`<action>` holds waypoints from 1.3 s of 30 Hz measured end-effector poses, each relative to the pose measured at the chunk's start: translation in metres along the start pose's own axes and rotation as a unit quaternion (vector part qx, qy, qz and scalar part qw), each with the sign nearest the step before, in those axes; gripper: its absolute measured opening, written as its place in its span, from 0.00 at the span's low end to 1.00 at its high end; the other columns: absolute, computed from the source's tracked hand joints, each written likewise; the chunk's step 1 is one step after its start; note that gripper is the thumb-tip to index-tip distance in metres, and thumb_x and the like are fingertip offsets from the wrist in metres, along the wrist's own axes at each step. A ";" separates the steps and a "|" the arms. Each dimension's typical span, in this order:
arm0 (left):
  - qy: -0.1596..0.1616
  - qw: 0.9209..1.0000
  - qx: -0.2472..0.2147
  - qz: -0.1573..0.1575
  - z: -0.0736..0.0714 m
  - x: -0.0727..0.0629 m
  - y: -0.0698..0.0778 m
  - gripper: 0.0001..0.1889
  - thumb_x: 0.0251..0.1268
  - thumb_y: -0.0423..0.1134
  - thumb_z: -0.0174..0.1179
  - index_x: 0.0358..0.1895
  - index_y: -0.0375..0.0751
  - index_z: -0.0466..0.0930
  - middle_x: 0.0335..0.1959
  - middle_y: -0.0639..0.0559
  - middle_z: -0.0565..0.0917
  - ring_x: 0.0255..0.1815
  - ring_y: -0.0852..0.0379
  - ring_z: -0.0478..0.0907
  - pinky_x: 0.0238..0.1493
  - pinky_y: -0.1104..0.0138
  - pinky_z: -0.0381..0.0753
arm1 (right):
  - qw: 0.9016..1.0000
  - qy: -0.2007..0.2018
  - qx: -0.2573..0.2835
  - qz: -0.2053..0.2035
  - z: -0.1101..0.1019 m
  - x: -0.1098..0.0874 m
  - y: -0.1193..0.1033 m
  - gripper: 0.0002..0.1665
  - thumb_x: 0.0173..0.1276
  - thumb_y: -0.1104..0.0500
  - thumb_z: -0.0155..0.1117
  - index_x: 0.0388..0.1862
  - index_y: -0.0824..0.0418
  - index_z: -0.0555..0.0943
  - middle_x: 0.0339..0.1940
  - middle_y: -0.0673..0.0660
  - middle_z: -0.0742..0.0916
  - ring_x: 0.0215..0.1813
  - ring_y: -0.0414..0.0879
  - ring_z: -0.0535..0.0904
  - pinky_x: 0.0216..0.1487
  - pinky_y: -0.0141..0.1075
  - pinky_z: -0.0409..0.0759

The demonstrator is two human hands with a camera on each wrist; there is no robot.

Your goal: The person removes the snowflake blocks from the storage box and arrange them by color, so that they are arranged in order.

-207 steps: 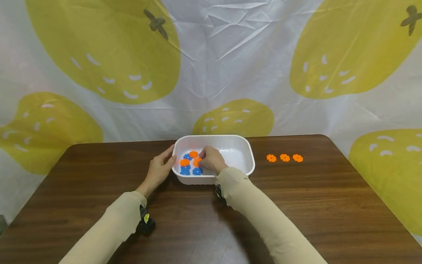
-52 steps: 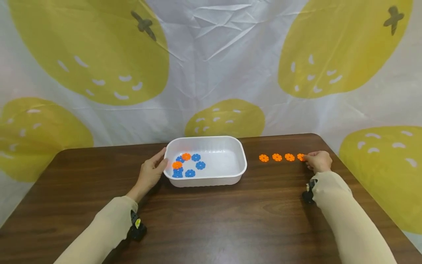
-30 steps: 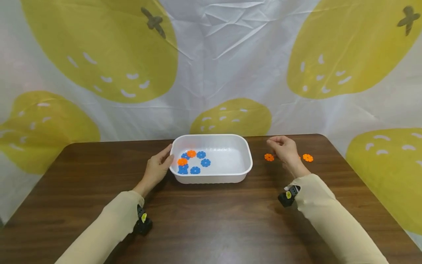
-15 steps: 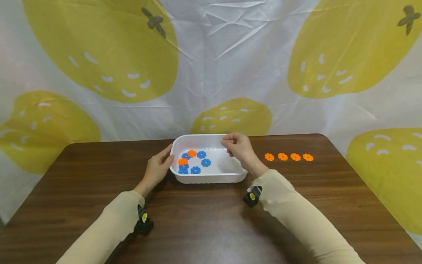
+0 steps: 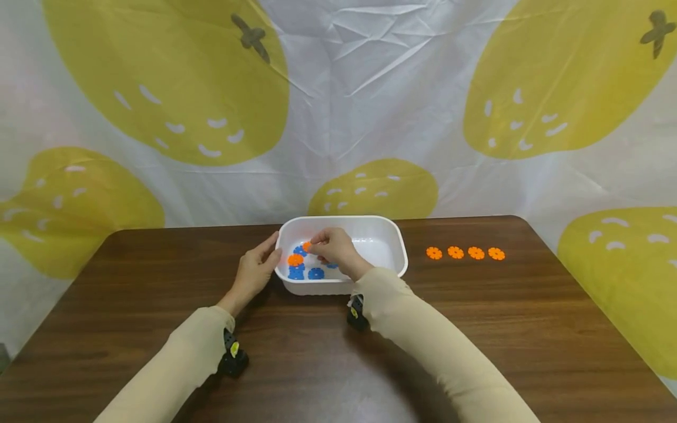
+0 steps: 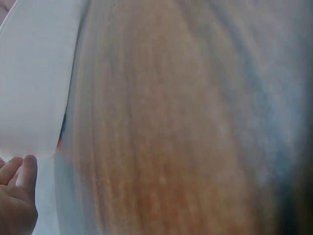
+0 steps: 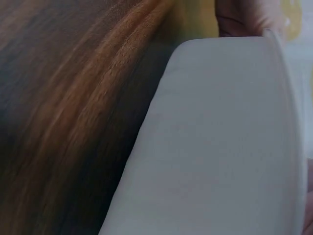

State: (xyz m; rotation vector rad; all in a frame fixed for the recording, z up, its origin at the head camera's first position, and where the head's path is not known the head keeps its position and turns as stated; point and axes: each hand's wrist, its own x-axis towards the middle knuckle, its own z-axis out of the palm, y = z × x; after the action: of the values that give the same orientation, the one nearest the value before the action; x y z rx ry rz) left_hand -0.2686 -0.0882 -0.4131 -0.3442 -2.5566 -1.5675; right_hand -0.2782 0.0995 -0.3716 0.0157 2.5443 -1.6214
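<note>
A white plastic basin stands at the back of the table. My left hand grips its left rim, thumb on the edge; the left wrist view shows those fingers against the basin wall. My right hand reaches inside, fingertips pinching an orange snowflake disc that they partly cover. Another orange disc lies near the basin's left end, among several blue snowflake discs. Part of a blue disc shows under the right hand. In the right wrist view, the basin's wall hides most of that hand.
Several orange snowflake discs lie in a straight row on the table, right of the basin. The dark wooden table ends at a hanging white cloth with yellow fruit prints.
The right hand has set a further orange disc at the row's right end, then come back left into the basin, onto another orange disc. The left hand has kept its grip on the rim.
</note>
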 end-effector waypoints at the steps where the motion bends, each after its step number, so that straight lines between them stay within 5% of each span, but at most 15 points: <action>1: 0.003 1.000 0.001 0.002 0.000 0.000 0.000 0.25 0.69 0.38 0.52 0.67 0.38 0.65 0.64 0.40 0.71 0.62 0.45 0.72 0.62 0.56 0.71 | 1.000 -0.004 -0.003 0.002 0.003 0.001 -0.001 0.11 0.61 0.65 0.66 0.40 0.70 0.81 0.22 0.52 0.78 0.21 0.39 0.71 0.22 0.25 0.74; 9: 0.012 1.000 0.012 0.010 -0.001 -0.001 0.001 0.24 0.68 0.39 0.53 0.67 0.38 0.67 0.62 0.39 0.73 0.61 0.44 0.72 0.61 0.55 0.71 | 1.000 -0.022 0.002 0.003 0.020 0.008 -0.002 0.10 0.57 0.68 0.66 0.37 0.73 0.79 0.19 0.52 0.77 0.18 0.39 0.71 0.20 0.24 0.74; 21: 0.013 1.000 0.017 0.009 0.000 0.000 -0.001 0.24 0.68 0.38 0.53 0.66 0.39 0.68 0.59 0.38 0.75 0.57 0.45 0.76 0.59 0.55 0.74 | 0.996 -0.009 -0.088 -0.009 0.029 0.015 0.002 0.08 0.53 0.67 0.70 0.28 0.71 0.79 0.12 0.50 0.74 0.15 0.38 0.69 0.18 0.24 0.70; 39: 0.018 1.000 0.022 0.013 0.000 0.000 0.000 0.24 0.67 0.38 0.54 0.66 0.40 0.69 0.58 0.39 0.77 0.55 0.47 0.77 0.56 0.56 0.76 | 0.988 -0.015 -0.152 -0.012 0.035 0.014 -0.002 0.10 0.52 0.67 0.72 0.27 0.68 0.78 0.18 0.51 0.75 0.16 0.40 0.70 0.18 0.25 0.70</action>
State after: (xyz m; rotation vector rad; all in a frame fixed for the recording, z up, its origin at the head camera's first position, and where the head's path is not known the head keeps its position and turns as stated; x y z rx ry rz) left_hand -0.2684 -0.0881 -0.4132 -0.3392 -2.5443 -1.4939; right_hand -0.2885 0.0659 -0.3860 -0.0670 2.7475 -1.2129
